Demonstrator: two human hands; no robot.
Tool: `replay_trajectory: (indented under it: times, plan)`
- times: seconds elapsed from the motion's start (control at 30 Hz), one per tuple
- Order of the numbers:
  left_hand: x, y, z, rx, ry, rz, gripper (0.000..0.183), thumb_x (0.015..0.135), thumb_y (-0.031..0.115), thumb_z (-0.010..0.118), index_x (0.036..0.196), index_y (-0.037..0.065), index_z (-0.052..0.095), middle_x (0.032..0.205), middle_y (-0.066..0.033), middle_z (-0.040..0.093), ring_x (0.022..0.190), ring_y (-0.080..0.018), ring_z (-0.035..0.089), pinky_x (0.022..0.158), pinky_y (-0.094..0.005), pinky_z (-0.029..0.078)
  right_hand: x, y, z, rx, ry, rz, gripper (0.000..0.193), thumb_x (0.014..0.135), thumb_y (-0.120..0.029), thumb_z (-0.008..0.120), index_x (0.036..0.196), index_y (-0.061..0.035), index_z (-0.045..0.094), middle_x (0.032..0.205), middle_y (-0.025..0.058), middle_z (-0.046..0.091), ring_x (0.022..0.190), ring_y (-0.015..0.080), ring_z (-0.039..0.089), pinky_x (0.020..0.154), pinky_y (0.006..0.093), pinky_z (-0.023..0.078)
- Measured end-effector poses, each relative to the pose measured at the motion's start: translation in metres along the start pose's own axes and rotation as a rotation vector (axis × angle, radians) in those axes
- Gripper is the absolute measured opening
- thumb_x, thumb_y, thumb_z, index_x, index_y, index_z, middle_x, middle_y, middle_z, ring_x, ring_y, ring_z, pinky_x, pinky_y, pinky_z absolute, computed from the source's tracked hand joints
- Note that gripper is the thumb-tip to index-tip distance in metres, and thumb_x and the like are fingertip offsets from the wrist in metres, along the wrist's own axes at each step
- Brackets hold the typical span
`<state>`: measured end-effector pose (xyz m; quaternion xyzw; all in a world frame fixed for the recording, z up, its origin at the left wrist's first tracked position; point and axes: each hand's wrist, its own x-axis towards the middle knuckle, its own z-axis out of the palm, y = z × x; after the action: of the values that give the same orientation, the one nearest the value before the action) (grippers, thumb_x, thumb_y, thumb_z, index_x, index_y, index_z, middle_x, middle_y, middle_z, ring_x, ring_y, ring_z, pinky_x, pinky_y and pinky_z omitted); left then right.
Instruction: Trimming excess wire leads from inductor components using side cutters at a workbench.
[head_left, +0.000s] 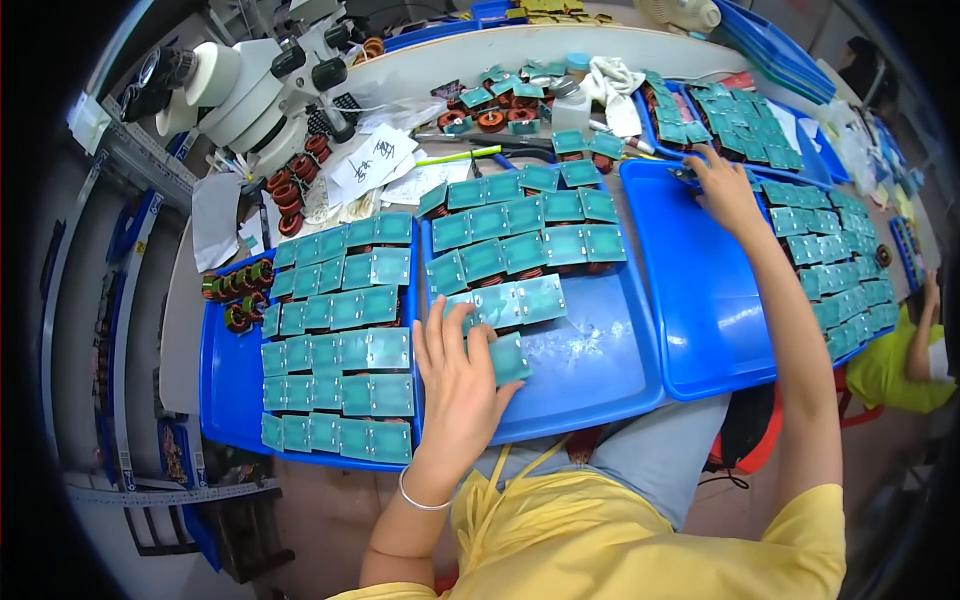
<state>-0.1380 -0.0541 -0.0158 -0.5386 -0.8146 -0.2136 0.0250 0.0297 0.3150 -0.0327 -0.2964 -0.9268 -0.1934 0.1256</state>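
Note:
My left hand (455, 365) is over the middle blue tray (600, 385). Its thumb and fingers grip a coil with a green square plate (510, 358), at the near end of the tray's rows of similar green-plated coils (524, 252). My right hand (722, 192) reaches to the far edge of another blue tray (700, 300). Its fingers are closed around a small dark thing (684, 174), mostly hidden by them. On the left, a further blue tray (232, 360) holds several rows of green-plated coils (340, 352) and a few green-and-red wound rings (238, 290).
A microscope (245, 95) stands at the far left, beside red coils (292, 190) and papers (375, 165). A plastic bottle (571, 108) and white gloves (613, 90) lie at the back. More filled trays (840, 260) line the right, where another person (905, 360) sits.

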Motion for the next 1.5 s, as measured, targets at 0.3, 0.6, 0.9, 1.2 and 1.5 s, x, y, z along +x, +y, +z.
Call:
replay_trajectory:
  times: [0.3, 0.6, 0.9, 1.2, 1.5]
  plan:
    - [0.0, 0.019, -0.022, -0.924, -0.21, 0.117, 0.052, 0.054, 0.023, 0.085, 0.094, 0.005, 0.055, 0.121, -0.0106, 0.04, 0.124, -0.0309, 0.033, 0.101, -0.0423, 0.029, -0.113, -0.145, -0.14, 1.966, -0.77, 0.256, 0.03, 0.09, -0.027, 0.053, 0.107, -0.0023, 0.058, 0.081, 0.0027, 0.062, 0.063, 0.0075, 0.053, 0.056, 0.0236, 0.044]
    - [-0.025, 0.057, -0.018, -1.694, -0.214, -0.293, 0.046, 0.073, 0.006, 0.072, 0.109, 0.001, 0.044, 0.109, -0.0079, 0.049, 0.103, -0.0172, 0.051, 0.089, -0.0286, 0.041, -0.169, -0.174, -0.146, 2.587, -0.289, 0.644, 0.042, 0.078, -0.005, 0.065, 0.114, -0.0054, 0.043, 0.105, 0.0091, 0.052, 0.089, 0.0173, 0.056, 0.065, 0.0308, 0.05]
    - [-0.04, 0.064, -0.016, -1.67, -0.198, -0.115, 0.028, 0.082, -0.006, 0.059, 0.103, 0.001, 0.043, 0.107, -0.0084, 0.048, 0.102, -0.0148, 0.051, 0.088, -0.0294, 0.045, -0.178, -0.181, -0.161, 2.574, -0.178, 0.642, 0.041, 0.076, -0.016, 0.069, 0.104, -0.0046, 0.041, 0.089, 0.0087, 0.053, 0.075, 0.0187, 0.055, 0.055, 0.0291, 0.044]
    - [-0.04, 0.068, -0.008, -1.646, -0.174, -0.228, 0.053, 0.073, -0.003, 0.068, 0.118, 0.0, 0.039, 0.113, -0.0103, 0.047, 0.105, -0.0183, 0.05, 0.085, -0.0308, 0.046, -0.173, -0.171, -0.159, 2.307, -0.083, 0.649, 0.044, 0.075, -0.011, 0.068, 0.11, 0.0039, 0.047, 0.095, 0.0108, 0.053, 0.077, 0.019, 0.059, 0.059, 0.0308, 0.051]
    - [-0.05, 0.011, -0.018, -0.097, 0.057, -0.042, 0.054, 0.057, 0.011, 0.078, 0.104, 0.006, 0.053, 0.113, -0.0137, 0.049, 0.113, -0.0354, 0.043, 0.1, -0.0465, 0.029, -0.085, 0.042, -0.091, 1.837, 0.276, 0.855, 0.03, 0.088, -0.031, 0.057, 0.1, -0.0031, 0.055, 0.088, 0.0108, 0.063, 0.064, 0.017, 0.06, 0.053, 0.0275, 0.046]
